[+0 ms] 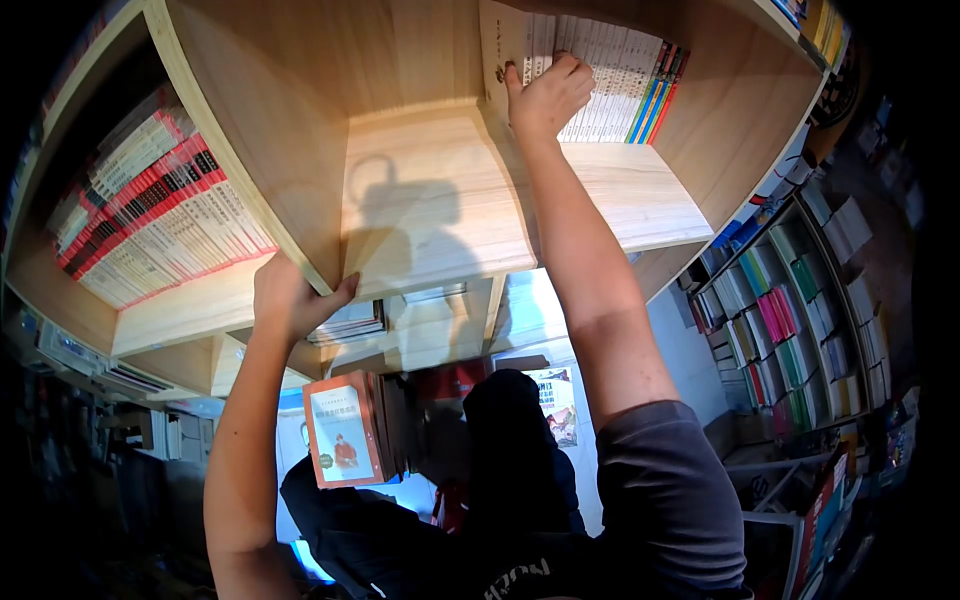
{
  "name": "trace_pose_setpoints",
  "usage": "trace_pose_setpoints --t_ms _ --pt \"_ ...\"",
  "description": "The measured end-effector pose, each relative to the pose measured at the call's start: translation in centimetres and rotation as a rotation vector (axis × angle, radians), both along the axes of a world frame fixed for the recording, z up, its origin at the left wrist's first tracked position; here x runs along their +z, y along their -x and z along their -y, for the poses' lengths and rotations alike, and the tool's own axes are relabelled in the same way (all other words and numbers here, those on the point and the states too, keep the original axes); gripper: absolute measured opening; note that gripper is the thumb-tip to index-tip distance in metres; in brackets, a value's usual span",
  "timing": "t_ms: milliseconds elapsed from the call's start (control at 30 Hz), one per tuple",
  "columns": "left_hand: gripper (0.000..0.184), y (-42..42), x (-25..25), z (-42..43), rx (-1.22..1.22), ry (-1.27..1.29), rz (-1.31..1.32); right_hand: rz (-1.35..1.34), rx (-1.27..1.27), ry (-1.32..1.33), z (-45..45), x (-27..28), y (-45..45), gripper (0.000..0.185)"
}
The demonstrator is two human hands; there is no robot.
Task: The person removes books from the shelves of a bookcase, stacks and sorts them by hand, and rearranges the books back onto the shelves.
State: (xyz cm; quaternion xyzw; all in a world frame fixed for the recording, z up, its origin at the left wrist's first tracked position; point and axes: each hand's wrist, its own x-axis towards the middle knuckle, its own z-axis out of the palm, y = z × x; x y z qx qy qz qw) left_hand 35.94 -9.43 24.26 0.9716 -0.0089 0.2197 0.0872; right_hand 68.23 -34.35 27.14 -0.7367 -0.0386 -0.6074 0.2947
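Observation:
A wooden shelf compartment holds a row of white-spined books (610, 85) at its right side, with blue, yellow and red spines at the row's right end. My right hand (552, 95) reaches up to the left part of this row, its fingers bent against the spines and its thumb by the pale cover of the leftmost book (505, 50). Lower left, my left hand (297, 298) grips the front edge of the wooden shelf (430, 275), at the foot of the upright divider, with its thumb along the board.
Red-and-white books (170, 220) fill the left compartment. Below the shelf, a stack of books with an orange cover (345, 430) faces up near my body. A poster-like cover (558, 405) lies beside it. Another bookshelf (790, 320) stands at the right.

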Motion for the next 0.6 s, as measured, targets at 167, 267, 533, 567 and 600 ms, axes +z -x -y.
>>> trace_pose_setpoints --t_ms 167,267,533,567,600 --pt "0.044 -0.04 0.04 0.04 0.011 -0.021 -0.009 -0.044 -0.02 -0.057 0.47 0.26 0.19 0.091" --pt "0.044 0.04 0.12 0.13 0.011 -0.027 -0.005 -0.086 -0.028 -0.066 0.51 0.39 0.23 0.092" --pt "0.044 0.04 0.18 0.25 0.017 -0.021 -0.003 -0.127 -0.028 -0.083 0.48 0.54 0.35 0.091" --pt "0.044 0.02 0.11 0.19 0.014 -0.024 0.002 -0.129 -0.026 -0.083 0.49 0.52 0.35 0.091" --pt "0.044 0.01 0.07 0.16 0.011 -0.027 0.007 -0.131 -0.023 -0.083 0.51 0.53 0.39 0.091"
